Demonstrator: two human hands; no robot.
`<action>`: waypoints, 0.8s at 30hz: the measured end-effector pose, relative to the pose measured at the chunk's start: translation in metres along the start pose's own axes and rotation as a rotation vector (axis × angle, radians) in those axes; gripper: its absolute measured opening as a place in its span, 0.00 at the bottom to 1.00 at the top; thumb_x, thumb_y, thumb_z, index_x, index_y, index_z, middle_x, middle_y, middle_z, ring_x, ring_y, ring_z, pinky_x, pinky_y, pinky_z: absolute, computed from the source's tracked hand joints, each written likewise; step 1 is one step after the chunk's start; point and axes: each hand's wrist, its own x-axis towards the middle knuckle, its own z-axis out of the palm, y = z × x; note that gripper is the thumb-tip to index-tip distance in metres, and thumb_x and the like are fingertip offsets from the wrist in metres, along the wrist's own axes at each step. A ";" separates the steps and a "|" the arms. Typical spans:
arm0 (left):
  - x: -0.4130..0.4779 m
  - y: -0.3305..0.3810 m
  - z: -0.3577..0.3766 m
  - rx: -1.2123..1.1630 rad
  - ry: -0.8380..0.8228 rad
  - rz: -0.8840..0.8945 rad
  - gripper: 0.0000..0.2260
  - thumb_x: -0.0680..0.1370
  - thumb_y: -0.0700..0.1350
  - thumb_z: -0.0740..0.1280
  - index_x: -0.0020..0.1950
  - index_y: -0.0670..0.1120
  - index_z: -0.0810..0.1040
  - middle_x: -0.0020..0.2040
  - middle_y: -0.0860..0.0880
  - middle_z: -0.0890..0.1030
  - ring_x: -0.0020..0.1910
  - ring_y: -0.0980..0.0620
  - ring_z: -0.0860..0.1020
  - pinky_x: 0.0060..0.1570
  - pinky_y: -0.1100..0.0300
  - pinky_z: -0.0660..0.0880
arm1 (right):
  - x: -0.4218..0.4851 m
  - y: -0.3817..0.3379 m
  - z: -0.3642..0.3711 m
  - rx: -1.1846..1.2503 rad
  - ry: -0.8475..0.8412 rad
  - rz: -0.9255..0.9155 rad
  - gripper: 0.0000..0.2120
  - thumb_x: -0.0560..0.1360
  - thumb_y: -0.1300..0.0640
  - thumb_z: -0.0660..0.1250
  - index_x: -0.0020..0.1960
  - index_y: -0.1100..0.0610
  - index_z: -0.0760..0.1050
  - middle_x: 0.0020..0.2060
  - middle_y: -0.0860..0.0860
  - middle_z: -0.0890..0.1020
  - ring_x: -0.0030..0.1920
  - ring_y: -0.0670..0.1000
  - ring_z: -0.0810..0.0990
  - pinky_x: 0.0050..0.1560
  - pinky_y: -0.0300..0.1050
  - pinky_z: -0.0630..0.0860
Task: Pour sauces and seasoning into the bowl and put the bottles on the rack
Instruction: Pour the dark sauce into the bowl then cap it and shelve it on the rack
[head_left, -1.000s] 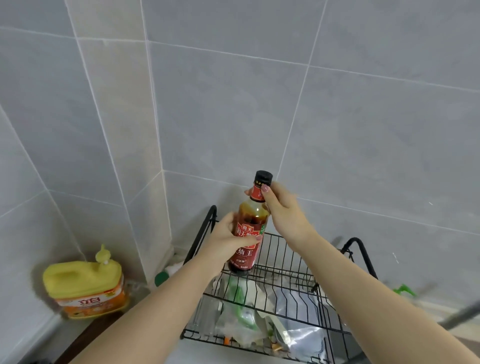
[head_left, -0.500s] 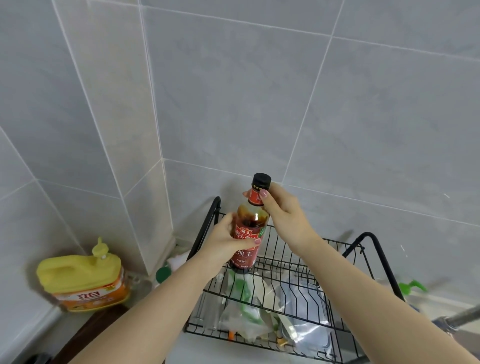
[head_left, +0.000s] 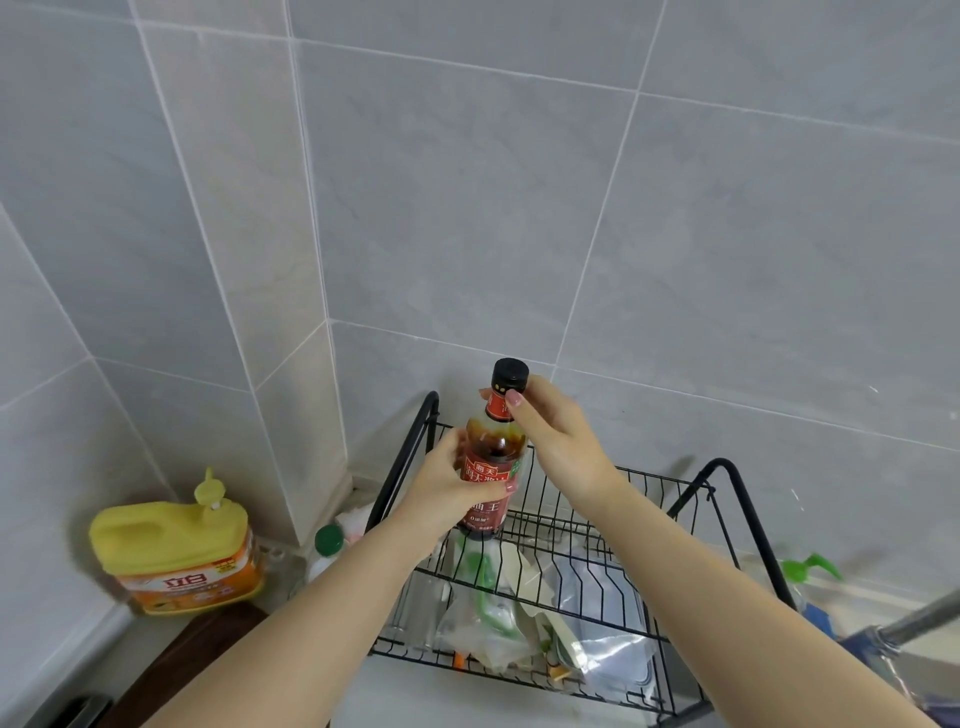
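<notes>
Since a second ago the sauce bottle has barely shifted over the rack, and both hands keep their hold while the view has tipped up a little, showing more wall. The right hand's fingers pinch the red neck band just under the round black ribbed cap; the right hand sits at the bottle's 3 o'clock. The left hand wraps closed around the glossy red label from 9 o'clock, thumb across the front. The bottle is one clear, smooth cylinder with sloping shoulders, holding dark brown liquid, upright, its base at the upper wire tier near the rack's left back corner; whether it rests on the wires cannot be told.

The rack is thin black metal wire in parallel bars, with two curved tube handles, one at each end. Below the wires lie crinkled clear plastic bags, their number unclear. At 8 o'clock from the bottle one squat yellow plastic jug with an orange label and pump top stands on the bench, well apart from the rack. One small green round cap shows between jug and rack. At 4 o'clock a green spray trigger pokes out by the rack's right end. Large matte grey tiles with pale grout cover the corner wall.
</notes>
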 end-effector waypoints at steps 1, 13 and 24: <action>-0.001 0.001 0.000 0.010 -0.003 -0.001 0.28 0.66 0.43 0.80 0.62 0.55 0.74 0.58 0.54 0.82 0.59 0.54 0.79 0.66 0.44 0.73 | -0.001 -0.001 0.000 -0.002 0.008 0.005 0.14 0.82 0.54 0.59 0.66 0.54 0.74 0.61 0.53 0.82 0.64 0.50 0.78 0.63 0.43 0.74; -0.017 0.021 -0.003 0.129 0.011 0.009 0.38 0.67 0.40 0.78 0.72 0.53 0.65 0.68 0.52 0.74 0.68 0.51 0.73 0.69 0.46 0.69 | -0.015 -0.018 -0.009 -0.151 0.044 -0.029 0.19 0.80 0.53 0.64 0.70 0.53 0.69 0.60 0.44 0.79 0.62 0.40 0.75 0.52 0.29 0.73; -0.068 0.058 0.028 0.459 0.459 0.473 0.17 0.75 0.37 0.69 0.63 0.47 0.73 0.60 0.52 0.73 0.60 0.54 0.73 0.60 0.61 0.70 | -0.083 -0.004 -0.076 -0.615 0.397 0.027 0.10 0.79 0.51 0.64 0.55 0.55 0.79 0.49 0.49 0.82 0.50 0.48 0.79 0.45 0.41 0.72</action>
